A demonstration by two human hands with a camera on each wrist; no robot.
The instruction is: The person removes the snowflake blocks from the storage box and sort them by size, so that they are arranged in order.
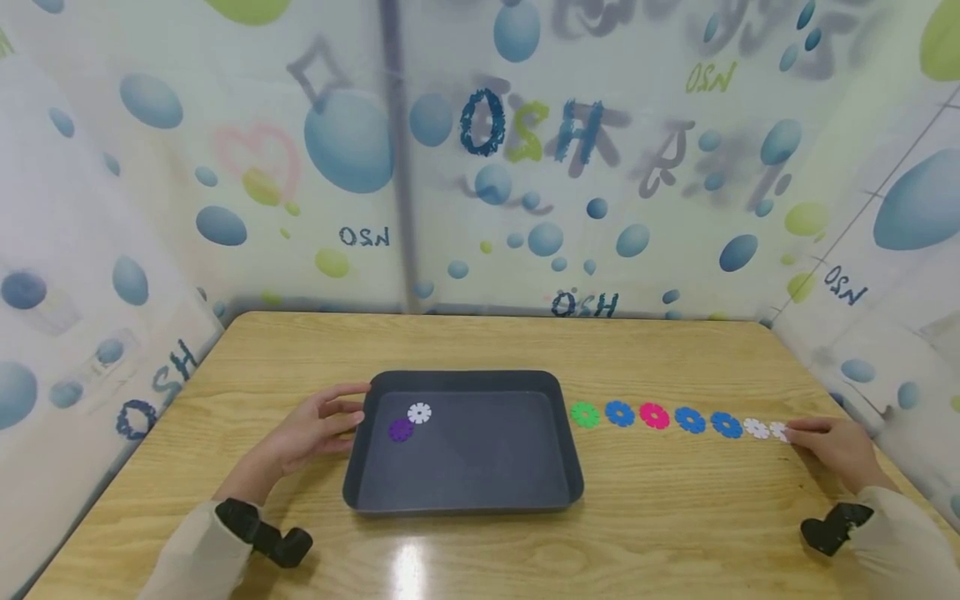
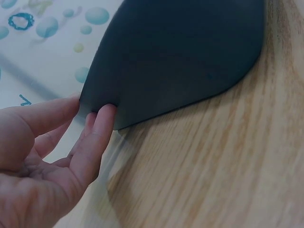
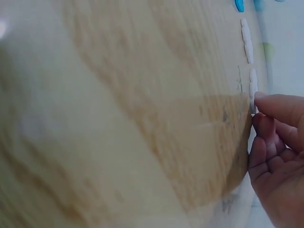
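Note:
A dark grey tray (image 1: 465, 495) lies on the wooden table. My left hand (image 1: 318, 425) is at the tray's left side, its loosely bent fingers touching the outer wall; the left wrist view shows the fingertips (image 2: 108, 111) against it. Inside the tray, a white snowflake disc (image 1: 419, 413) lies beside a purple one (image 1: 401, 430). Far to the right, my right hand (image 1: 836, 450) pinches the edge of a white snowflake disc (image 1: 777, 430) at the end of a row. In the right wrist view, that disc (image 3: 253, 83) appears nearly edge-on, partly covered by the fingers.
Between tray and right hand runs a row of flat discs: green (image 1: 585, 415), blue (image 1: 620, 413), pink (image 1: 654, 416), two more blue (image 1: 690, 419), then another white one (image 1: 756, 428). A patterned curtain (image 1: 480, 208) stands behind the table (image 1: 675, 517).

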